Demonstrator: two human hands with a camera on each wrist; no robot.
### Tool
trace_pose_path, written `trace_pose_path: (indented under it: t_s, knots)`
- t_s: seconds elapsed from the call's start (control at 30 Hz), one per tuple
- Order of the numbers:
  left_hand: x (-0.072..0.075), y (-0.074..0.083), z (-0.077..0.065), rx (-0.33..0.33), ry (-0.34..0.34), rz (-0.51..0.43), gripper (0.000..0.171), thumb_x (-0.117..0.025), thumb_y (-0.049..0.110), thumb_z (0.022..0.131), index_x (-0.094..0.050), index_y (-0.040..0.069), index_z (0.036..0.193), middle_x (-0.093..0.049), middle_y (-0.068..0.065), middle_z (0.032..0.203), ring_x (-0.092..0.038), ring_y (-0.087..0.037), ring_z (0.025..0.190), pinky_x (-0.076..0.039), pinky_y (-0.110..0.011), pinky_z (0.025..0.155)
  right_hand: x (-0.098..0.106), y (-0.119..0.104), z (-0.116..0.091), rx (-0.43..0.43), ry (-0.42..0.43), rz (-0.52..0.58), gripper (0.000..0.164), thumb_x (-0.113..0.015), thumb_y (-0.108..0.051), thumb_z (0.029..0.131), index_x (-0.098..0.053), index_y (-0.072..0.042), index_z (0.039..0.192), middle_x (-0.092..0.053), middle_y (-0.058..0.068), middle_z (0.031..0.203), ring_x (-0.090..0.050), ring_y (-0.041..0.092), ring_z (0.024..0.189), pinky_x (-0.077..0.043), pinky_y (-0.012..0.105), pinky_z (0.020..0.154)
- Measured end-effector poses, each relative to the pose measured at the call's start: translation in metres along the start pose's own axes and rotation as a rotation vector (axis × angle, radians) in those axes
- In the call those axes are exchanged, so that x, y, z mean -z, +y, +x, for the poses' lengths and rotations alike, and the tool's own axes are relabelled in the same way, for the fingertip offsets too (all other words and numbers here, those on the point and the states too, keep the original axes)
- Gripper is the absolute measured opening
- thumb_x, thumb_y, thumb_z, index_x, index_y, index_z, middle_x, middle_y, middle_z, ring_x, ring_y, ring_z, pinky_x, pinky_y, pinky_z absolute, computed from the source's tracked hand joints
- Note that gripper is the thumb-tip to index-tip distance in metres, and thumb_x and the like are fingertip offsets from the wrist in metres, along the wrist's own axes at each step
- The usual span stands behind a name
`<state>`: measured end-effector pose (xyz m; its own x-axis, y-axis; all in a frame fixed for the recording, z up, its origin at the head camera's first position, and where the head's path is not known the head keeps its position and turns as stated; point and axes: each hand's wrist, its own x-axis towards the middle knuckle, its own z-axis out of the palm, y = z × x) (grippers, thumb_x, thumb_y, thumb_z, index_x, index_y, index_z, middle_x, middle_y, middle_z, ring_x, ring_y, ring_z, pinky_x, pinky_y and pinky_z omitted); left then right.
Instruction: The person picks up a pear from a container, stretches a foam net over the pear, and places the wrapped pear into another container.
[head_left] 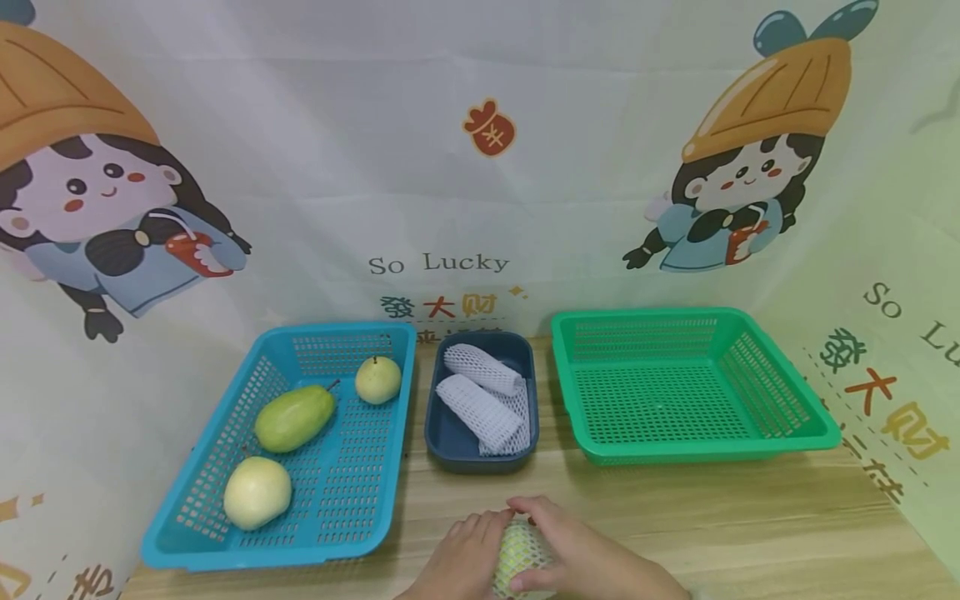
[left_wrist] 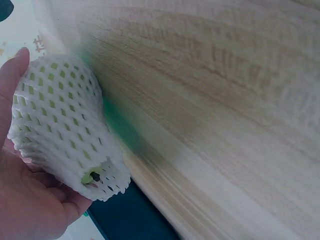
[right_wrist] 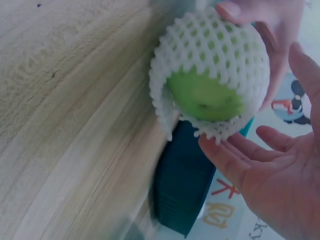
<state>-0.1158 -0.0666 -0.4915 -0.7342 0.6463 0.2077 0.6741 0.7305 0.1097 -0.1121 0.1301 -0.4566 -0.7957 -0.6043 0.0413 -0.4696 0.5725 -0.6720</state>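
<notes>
A round green fruit (right_wrist: pixel 207 97) sits in a white foam net sleeve (left_wrist: pixel 55 107), low over the wooden table near its front edge. My left hand (head_left: pixel 467 557) grips the sleeved fruit from its left side, thumb on the net. Opposite it, my right hand (head_left: pixel 573 550) is spread, its fingers loosely bent and one fingertip at the sleeve's ragged edge in the right wrist view. There, part of the fruit's bare green skin shows through the sleeve's mouth.
Behind the hands, a navy tub (head_left: pixel 480 465) holds several white foam sleeves (head_left: pixel 480 412). To the left, a blue basket (head_left: pixel 386 500) contains two round pale-yellow fruits (head_left: pixel 257 493) and an oblong green fruit (head_left: pixel 295 418). On the right stands a green basket (head_left: pixel 697 454). Printed cloth (head_left: pixel 360 150) hangs behind.
</notes>
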Motion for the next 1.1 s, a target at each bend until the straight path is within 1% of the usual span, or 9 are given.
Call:
trace_pose_path:
  t_s: [0.2,0.3,0.37,0.5,0.63,0.77,0.9,1.0,1.1]
  knots:
    - [0.001,-0.003,0.0,0.003,-0.011,-0.015,0.08,-0.073,0.051,0.067,-0.047,-0.001,0.121,-0.057,-0.007,0.109,-0.054,-0.017,0.097,-0.048,-0.029,0.084,-0.008,0.004,0.003,0.038,0.004,-0.073,0.076,-0.064,-0.051,0.079,-0.041,-0.002,0.132,-0.052,0.005,0.127,-0.05,0.02,0.117,-0.043,0.036,0.1]
    - [0.005,-0.005,-0.001,0.037,-0.05,-0.06,0.086,-0.076,0.052,0.065,-0.045,-0.002,0.125,-0.057,-0.009,0.115,-0.054,-0.02,0.103,-0.048,-0.032,0.089,-0.01,0.006,0.002,0.035,0.009,-0.079,0.075,-0.062,-0.053,0.08,-0.041,-0.003,0.132,-0.053,0.004,0.126,-0.051,0.019,0.116,-0.043,0.036,0.099]
    - [0.009,-0.007,-0.002,0.054,-0.058,-0.059,0.09,-0.077,0.053,0.062,-0.045,-0.001,0.126,-0.056,-0.01,0.119,-0.054,-0.022,0.106,-0.047,-0.035,0.092,-0.011,0.007,0.002,0.036,0.004,-0.077,0.073,-0.061,-0.053,0.081,-0.041,-0.005,0.133,-0.053,0.003,0.126,-0.051,0.017,0.115,-0.044,0.035,0.098]
    - [0.024,-0.015,-0.007,0.027,-0.049,-0.012,0.096,-0.076,0.06,0.06,-0.045,0.001,0.128,-0.055,-0.011,0.125,-0.053,-0.024,0.113,-0.044,-0.038,0.096,-0.009,0.01,0.002,0.066,-0.039,-0.082,0.067,-0.059,-0.05,0.083,-0.041,-0.013,0.136,-0.051,-0.001,0.124,-0.05,0.01,0.112,-0.046,0.03,0.094]
    - [0.042,-0.025,-0.014,0.017,-0.03,0.039,0.092,-0.073,0.063,0.062,-0.047,0.005,0.128,-0.054,-0.01,0.126,-0.051,-0.025,0.115,-0.043,-0.039,0.098,-0.007,0.011,0.001,0.13,-0.073,-0.103,0.062,-0.06,-0.045,0.085,-0.042,-0.017,0.137,-0.048,-0.004,0.12,-0.048,0.004,0.106,-0.047,0.025,0.091]
    - [0.056,-0.031,-0.022,0.072,0.052,0.052,0.076,-0.078,0.048,0.066,-0.051,0.007,0.124,-0.053,-0.012,0.127,-0.05,-0.029,0.116,-0.044,-0.041,0.097,-0.008,0.012,0.003,0.136,-0.094,-0.12,0.062,-0.064,-0.041,0.084,-0.043,-0.016,0.136,-0.047,-0.004,0.12,-0.048,0.004,0.107,-0.047,0.025,0.091]
    - [0.063,-0.036,-0.029,0.146,0.148,0.058,0.066,-0.081,0.034,0.066,-0.054,0.006,0.119,-0.051,-0.015,0.128,-0.049,-0.034,0.117,-0.045,-0.045,0.094,-0.011,0.015,0.004,0.135,-0.099,-0.109,0.066,-0.066,-0.045,0.082,-0.041,-0.015,0.135,-0.049,-0.002,0.123,-0.048,0.007,0.111,-0.047,0.027,0.093]
    - [0.065,-0.039,-0.034,0.217,0.164,0.062,0.065,-0.082,0.029,0.065,-0.054,0.007,0.119,-0.049,-0.016,0.129,-0.049,-0.035,0.115,-0.048,-0.046,0.09,-0.014,0.017,0.005,0.133,-0.103,-0.105,0.071,-0.063,-0.053,0.081,-0.039,-0.014,0.135,-0.048,0.0,0.126,-0.048,0.009,0.113,-0.046,0.029,0.094]
    - [0.069,-0.041,-0.039,0.284,0.179,0.048,0.058,-0.079,0.021,0.07,-0.055,0.007,0.12,-0.05,-0.014,0.128,-0.052,-0.033,0.112,-0.051,-0.043,0.083,-0.016,0.019,0.005,0.147,-0.101,-0.117,0.074,-0.061,-0.055,0.081,-0.035,-0.011,0.135,-0.045,0.002,0.128,-0.046,0.011,0.115,-0.045,0.03,0.096]
